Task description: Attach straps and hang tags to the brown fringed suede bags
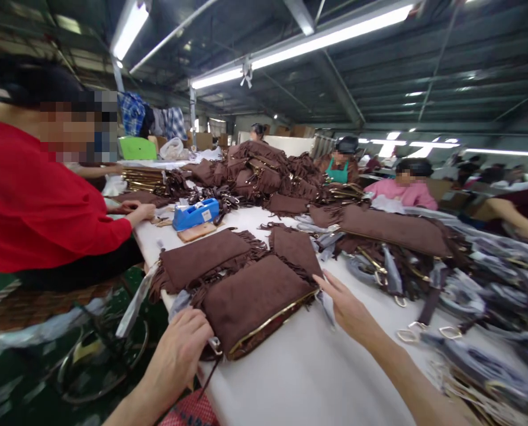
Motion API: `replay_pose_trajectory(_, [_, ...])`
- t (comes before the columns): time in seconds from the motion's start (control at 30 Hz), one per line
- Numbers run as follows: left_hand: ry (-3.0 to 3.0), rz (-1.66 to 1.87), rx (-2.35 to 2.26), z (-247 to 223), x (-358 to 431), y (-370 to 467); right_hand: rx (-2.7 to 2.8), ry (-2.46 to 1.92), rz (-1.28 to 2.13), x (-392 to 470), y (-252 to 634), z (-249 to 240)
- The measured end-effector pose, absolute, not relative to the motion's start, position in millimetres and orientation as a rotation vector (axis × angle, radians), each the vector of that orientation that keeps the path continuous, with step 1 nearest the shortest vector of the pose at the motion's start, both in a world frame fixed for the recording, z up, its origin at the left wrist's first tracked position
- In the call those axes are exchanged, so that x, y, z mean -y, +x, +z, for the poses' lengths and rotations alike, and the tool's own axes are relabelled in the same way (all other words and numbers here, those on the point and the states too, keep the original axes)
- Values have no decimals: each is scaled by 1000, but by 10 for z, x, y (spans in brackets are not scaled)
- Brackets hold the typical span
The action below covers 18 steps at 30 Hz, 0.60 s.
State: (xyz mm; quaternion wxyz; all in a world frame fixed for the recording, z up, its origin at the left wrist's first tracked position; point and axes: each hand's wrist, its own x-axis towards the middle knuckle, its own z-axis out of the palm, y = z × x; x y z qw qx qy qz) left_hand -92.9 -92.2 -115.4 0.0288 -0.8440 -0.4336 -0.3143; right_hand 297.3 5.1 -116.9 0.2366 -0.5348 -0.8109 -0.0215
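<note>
A brown fringed bag [257, 302] with a gold zipper along its near edge lies on the white table in front of me. My left hand [186, 343] is at its left end, fingers curled closed over the strap end beside a small metal clasp [215, 345]. At the bag's right corner, my right hand [341, 302] touches the edge with fingers stretched out. A wrapped strip [327, 309] hangs by those fingers. Two more brown bags lie just beyond, one to the left [211, 257] and a smaller one [294, 248] behind.
A blue tape dispenser [196, 214] and a phone-like tan slab [197, 231] lie farther left. Brown bags [259, 168] are heaped at the back. Plastic-wrapped straps [463, 296] with metal buckles cover the right side. A co-worker in red [37, 207] sits at left.
</note>
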Motion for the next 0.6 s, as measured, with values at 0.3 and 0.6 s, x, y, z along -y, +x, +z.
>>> replay_pose_trajectory(0.3, [-2453, -869, 1490, -1006, 712, -1105, 2351, -1475, 339, 152, 2941, -1032])
replay_pose_trajectory(0.6, [-2542, -883, 1689, -1235, 891, -1081, 1711, -1525, 1404, 847, 2903, -1000])
